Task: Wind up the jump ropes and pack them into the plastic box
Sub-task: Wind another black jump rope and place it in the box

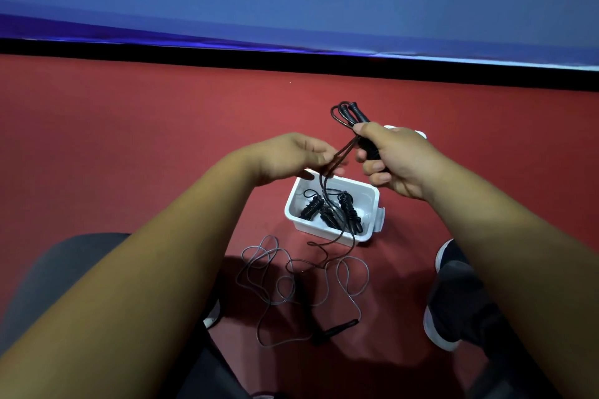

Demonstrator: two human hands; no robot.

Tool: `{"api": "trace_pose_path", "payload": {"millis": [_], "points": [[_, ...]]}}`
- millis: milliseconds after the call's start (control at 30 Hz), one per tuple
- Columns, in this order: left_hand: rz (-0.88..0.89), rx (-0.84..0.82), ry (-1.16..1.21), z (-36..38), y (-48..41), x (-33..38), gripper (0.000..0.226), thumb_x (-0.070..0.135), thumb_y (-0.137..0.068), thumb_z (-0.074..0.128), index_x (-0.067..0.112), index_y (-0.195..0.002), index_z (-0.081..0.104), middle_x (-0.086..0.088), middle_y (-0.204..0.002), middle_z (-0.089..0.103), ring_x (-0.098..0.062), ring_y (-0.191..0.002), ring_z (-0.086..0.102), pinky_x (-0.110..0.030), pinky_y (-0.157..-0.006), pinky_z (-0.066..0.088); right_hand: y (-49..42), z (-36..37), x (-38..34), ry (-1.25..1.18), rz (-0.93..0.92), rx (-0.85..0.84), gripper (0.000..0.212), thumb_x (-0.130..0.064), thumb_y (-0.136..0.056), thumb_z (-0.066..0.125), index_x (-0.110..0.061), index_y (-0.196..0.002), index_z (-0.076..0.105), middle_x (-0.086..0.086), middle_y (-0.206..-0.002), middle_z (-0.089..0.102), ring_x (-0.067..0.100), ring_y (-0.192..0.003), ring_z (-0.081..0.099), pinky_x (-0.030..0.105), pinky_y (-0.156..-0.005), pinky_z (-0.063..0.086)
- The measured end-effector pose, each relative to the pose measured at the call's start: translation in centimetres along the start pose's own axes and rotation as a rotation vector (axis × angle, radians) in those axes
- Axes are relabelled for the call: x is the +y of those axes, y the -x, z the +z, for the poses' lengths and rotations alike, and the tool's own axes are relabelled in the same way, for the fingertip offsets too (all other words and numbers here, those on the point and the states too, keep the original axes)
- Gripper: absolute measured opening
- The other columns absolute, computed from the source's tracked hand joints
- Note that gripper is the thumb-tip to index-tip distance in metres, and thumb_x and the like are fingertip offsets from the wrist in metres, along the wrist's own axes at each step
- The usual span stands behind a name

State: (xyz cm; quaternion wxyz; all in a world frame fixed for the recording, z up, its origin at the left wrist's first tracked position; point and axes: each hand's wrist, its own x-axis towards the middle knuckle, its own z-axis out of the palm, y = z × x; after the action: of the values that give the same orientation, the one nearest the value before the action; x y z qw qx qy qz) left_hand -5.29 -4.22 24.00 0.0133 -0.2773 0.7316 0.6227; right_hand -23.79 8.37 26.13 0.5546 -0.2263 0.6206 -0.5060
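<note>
Head view: nearest the person, a grey jump rope (304, 282) lies in slack loops on the red floor (129, 139), its black handle (337, 330) among them. Just beyond stands the plastic box (372, 196), with wound ropes (327, 212) inside. Above it the right hand (398, 162) grips paired handles (358, 115), long axis pointing toward the floor's far edge. The left hand (291, 155) pinches their dark cord (325, 185), which trails down across the box. Winding probably draws it upward.

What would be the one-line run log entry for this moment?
right hand: grips handles | left hand: pinches cord | plastic box: wound ropes inside | floor: unwound rope
</note>
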Motion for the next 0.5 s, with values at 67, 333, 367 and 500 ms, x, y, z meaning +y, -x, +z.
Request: {"api": "trace_pose_path", "payload": {"millis": [67, 333, 367, 500], "points": [[0.025, -0.024, -0.033, 0.2, 0.3, 0.2, 0.026, 0.022, -0.107, 0.057, 0.018, -0.128, 0.072, 0.0, -0.109, 0.078, -0.011, -0.107, 0.068, -0.032, -0.104, 0.048, -0.1, -0.4, -0.2, -0.004, -0.004, -0.002, 0.022, -0.033, -0.101, 0.066, -0.014, -0.101, 0.054, 0.002, -0.072, 0.052, 0.011, -0.051, 0.031, 0.021, -0.039, 0.023], [0.009, 0.004, -0.165, 0.2, 0.1, 0.5, 0.026, 0.009, -0.097, 0.072, 0.016, -0.121, 0.077, -0.008, -0.105, 0.08, -0.013, -0.096, 0.073, -0.023, -0.092, 0.057, 0.6, -0.7, -0.4, -0.05, 0.017, -0.088, 0.023, -0.034, -0.1, 0.071, -0.019, -0.1, 0.053, 0.0, -0.069, 0.047, 0.009, -0.052, 0.027, 0.019, -0.038, 0.019], [0.008, 0.027, -0.219, 0.2, 0.2, 0.5, 0.024, 0.011, -0.096, 0.074, 0.017, -0.119, 0.078, -0.006, -0.104, 0.08, -0.01, -0.094, 0.073, -0.022, -0.091, 0.057, 0.7, -0.6, -0.4, -0.044, 0.018, -0.103, 0.024, -0.034, -0.1, 0.073, -0.02, -0.099, 0.054, 0.0, -0.069, 0.047, 0.009, -0.052, 0.027, 0.018, -0.037, 0.019], [-0.006, 0.111, -0.346, 0.2, 0.0, 0.7, 0.019, 0.017, -0.094, 0.076, 0.023, -0.113, 0.08, 0.0, -0.098, 0.081, -0.005, -0.087, 0.073, -0.016, -0.082, 0.056, 1.2, -0.2, -0.5, 0.009, 0.066, -0.207, 0.021, -0.03, -0.1, 0.073, -0.018, -0.099, 0.056, 0.001, -0.069, 0.046, 0.007, -0.051, 0.025, 0.016, -0.036, 0.019]]}}
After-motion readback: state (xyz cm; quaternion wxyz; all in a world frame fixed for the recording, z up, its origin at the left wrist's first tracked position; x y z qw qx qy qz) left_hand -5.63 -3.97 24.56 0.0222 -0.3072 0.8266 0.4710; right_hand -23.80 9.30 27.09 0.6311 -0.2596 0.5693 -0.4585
